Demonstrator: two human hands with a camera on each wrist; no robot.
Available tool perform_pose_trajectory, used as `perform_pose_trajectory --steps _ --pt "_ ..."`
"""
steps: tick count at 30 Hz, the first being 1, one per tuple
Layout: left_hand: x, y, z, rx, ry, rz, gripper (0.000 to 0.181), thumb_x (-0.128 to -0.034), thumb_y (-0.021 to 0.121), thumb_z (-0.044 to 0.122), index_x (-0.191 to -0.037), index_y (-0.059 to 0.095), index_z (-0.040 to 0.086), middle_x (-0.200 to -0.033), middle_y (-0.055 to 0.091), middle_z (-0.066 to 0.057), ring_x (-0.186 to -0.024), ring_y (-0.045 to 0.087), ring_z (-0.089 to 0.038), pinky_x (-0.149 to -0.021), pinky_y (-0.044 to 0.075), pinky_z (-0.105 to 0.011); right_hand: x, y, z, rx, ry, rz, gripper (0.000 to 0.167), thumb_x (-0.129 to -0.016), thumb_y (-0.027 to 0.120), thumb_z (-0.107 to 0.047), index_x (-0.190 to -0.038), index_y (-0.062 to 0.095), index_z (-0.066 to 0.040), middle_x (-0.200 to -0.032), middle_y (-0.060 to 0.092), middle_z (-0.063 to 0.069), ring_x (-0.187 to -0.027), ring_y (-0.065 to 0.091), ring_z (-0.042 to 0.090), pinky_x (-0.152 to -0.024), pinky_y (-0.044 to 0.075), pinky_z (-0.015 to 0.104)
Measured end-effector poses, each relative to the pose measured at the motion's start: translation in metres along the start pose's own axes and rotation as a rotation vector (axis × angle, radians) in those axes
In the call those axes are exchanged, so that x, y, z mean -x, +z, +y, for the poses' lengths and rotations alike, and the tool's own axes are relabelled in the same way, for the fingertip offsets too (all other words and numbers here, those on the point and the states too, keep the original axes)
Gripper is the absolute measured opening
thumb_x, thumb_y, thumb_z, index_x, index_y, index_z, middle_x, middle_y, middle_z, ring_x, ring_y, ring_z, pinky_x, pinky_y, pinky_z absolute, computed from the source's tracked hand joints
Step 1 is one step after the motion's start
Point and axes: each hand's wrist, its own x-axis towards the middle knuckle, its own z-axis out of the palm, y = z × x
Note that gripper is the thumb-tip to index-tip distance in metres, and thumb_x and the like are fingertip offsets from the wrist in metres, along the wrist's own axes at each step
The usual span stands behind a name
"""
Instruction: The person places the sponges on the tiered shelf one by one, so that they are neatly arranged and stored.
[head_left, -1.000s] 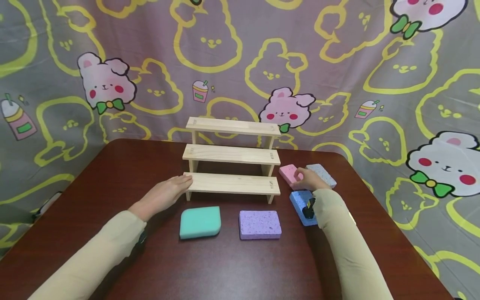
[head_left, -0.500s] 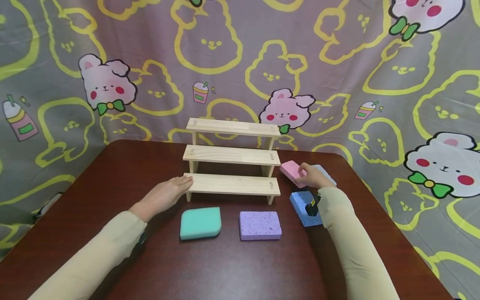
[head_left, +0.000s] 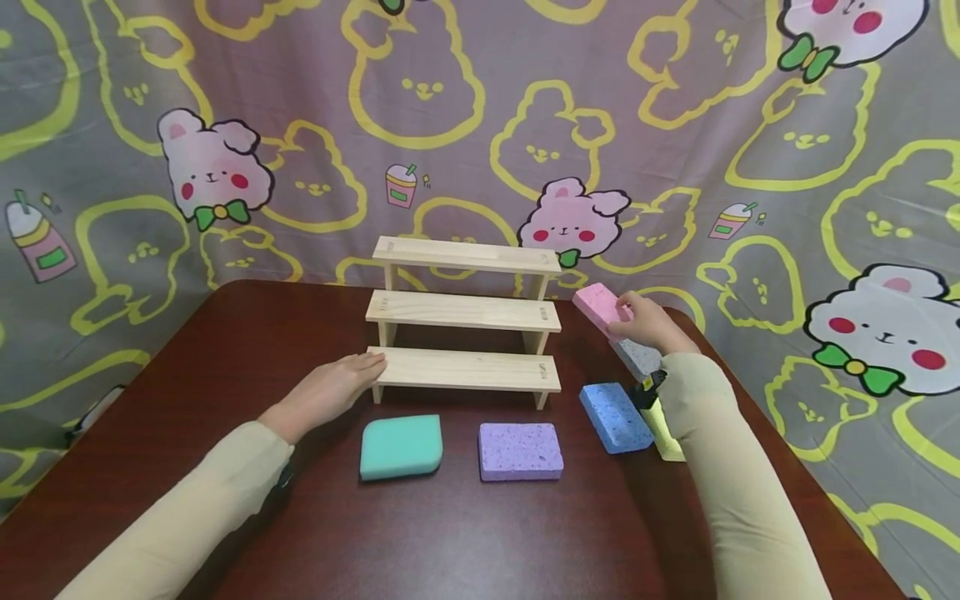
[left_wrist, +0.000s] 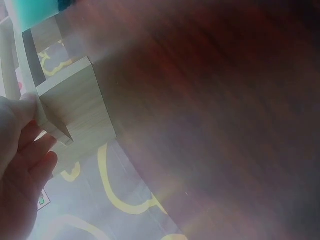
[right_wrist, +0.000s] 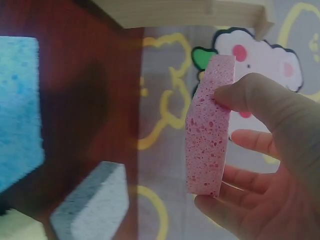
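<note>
The right hand (head_left: 648,323) pinches the pink sponge (head_left: 595,306), thumb against one side and fingers opposite, closed only as far as the sponge's width allows. The sponge hangs off the table (head_left: 480,533), tilted, at three o'clock from the wooden stand (head_left: 465,310), taking twelve as towards the patterned curtain (head_left: 427,83). It is apart from all three steps.

At eight o'clock, the left hand (head_left: 326,392) rests its extended fingers over the end of the lowest step (head_left: 465,367), thumb by the board's edge; how firmly it presses I cannot tell.

Lifting the pink sponge looks done, and placing it is not. The other five lie on the table: the grey sponge (head_left: 637,358) between three and four o'clock, the blue sponge (head_left: 611,417) and partly hidden yellow sponge (head_left: 663,433) near four, the purple sponge (head_left: 520,450) at five, the teal sponge (head_left: 401,447) at seven. No sponge sits on a step, so the handling seems early on.
</note>
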Motion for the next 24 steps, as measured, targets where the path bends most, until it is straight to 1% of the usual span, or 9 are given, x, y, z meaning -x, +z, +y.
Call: perform_pose_trajectory --steps 2,4,7,9,11,16,19,21,24 --pt "0.000 0.000 0.000 -0.001 -0.001 -0.003 0.033 -0.0870 0.061 0.004 -0.119 0.060 -0.002 -0.121 0.057 -0.018 -0.111 0.053 -0.033 -0.088 0.046 -0.046 0.000 -0.006 -0.003 -0.034 0.002 0.002 0.052 -0.083 0.063 -0.019 -0.123 0.040 0.004 -0.117 0.044 0.027 -0.099 0.042 0.038 -0.081 0.041 0.050" --pt "0.000 0.000 0.000 -0.002 0.000 -0.002 0.033 -0.0869 0.061 0.004 -0.119 0.060 -0.002 -0.121 0.057 -0.018 -0.111 0.053 -0.033 -0.087 0.046 -0.046 0.000 -0.013 -0.006 -0.038 -0.020 0.018 0.052 -0.083 0.062 -0.018 -0.124 0.040 0.005 -0.117 0.045 0.027 -0.098 0.042 0.038 -0.080 0.040 0.050" --pt "0.000 0.000 0.000 -0.004 0.002 0.000 0.033 -0.0866 0.062 0.004 -0.119 0.060 -0.003 -0.121 0.057 -0.018 -0.111 0.053 -0.033 -0.087 0.046 -0.046 0.000 -0.023 -0.013 -0.033 -0.046 0.049 0.050 -0.083 0.062 -0.018 -0.123 0.042 0.005 -0.115 0.045 0.028 -0.098 0.043 0.038 -0.081 0.039 0.051" --pt "0.000 0.000 0.000 -0.006 0.000 -0.002 0.033 -0.0867 0.062 0.004 -0.119 0.060 -0.003 -0.121 0.057 -0.019 -0.111 0.053 -0.033 -0.087 0.046 -0.046 -0.002 -0.028 -0.016 -0.005 -0.062 0.077 0.049 -0.083 0.062 -0.019 -0.122 0.043 0.005 -0.114 0.046 0.028 -0.098 0.043 0.039 -0.082 0.038 0.052" --pt "-0.001 0.000 0.000 -0.008 -0.005 -0.007 0.033 -0.0867 0.062 0.004 -0.119 0.059 -0.003 -0.121 0.057 -0.018 -0.111 0.053 -0.033 -0.087 0.046 -0.046 -0.003 -0.033 -0.020 -0.008 -0.065 0.098 0.049 -0.083 0.062 -0.019 -0.121 0.043 0.004 -0.113 0.047 0.028 -0.098 0.043 0.039 -0.082 0.039 0.051" --pt "-0.001 0.000 0.000 -0.009 -0.009 -0.017 0.033 -0.0872 0.061 0.005 -0.119 0.060 -0.002 -0.121 0.057 -0.018 -0.112 0.053 -0.032 -0.088 0.046 -0.046 -0.008 -0.041 -0.030 -0.037 -0.082 0.122 0.049 -0.082 0.064 -0.017 -0.120 0.042 0.004 -0.112 0.049 0.028 -0.096 0.045 0.038 -0.080 0.040 0.049" --pt "0.000 0.000 0.000 -0.009 -0.003 -0.007 0.031 -0.0872 0.061 0.004 -0.118 0.060 -0.002 -0.120 0.057 -0.018 -0.111 0.053 -0.032 -0.087 0.047 -0.046 -0.010 -0.045 -0.038 -0.045 -0.105 0.125 0.050 -0.081 0.065 -0.017 -0.121 0.042 0.004 -0.114 0.047 0.027 -0.098 0.044 0.038 -0.083 0.039 0.051" --pt "0.000 0.000 0.000 -0.011 0.002 0.001 0.031 -0.0871 0.061 0.004 -0.117 0.061 -0.002 -0.120 0.058 -0.018 -0.110 0.054 -0.032 -0.086 0.047 -0.046 -0.011 -0.048 -0.043 -0.039 -0.135 0.136 0.050 -0.081 0.065 -0.016 -0.121 0.043 0.004 -0.115 0.047 0.027 -0.099 0.043 0.038 -0.085 0.038 0.052" --pt "-0.001 0.000 0.000 -0.015 0.006 0.005 0.031 -0.0870 0.061 0.004 -0.117 0.061 -0.002 -0.120 0.058 -0.018 -0.110 0.054 -0.033 -0.085 0.047 -0.046 -0.013 -0.051 -0.052 -0.034 -0.159 0.146 0.049 -0.081 0.065 -0.015 -0.121 0.044 0.003 -0.116 0.047 0.027 -0.099 0.043 0.038 -0.085 0.038 0.052"
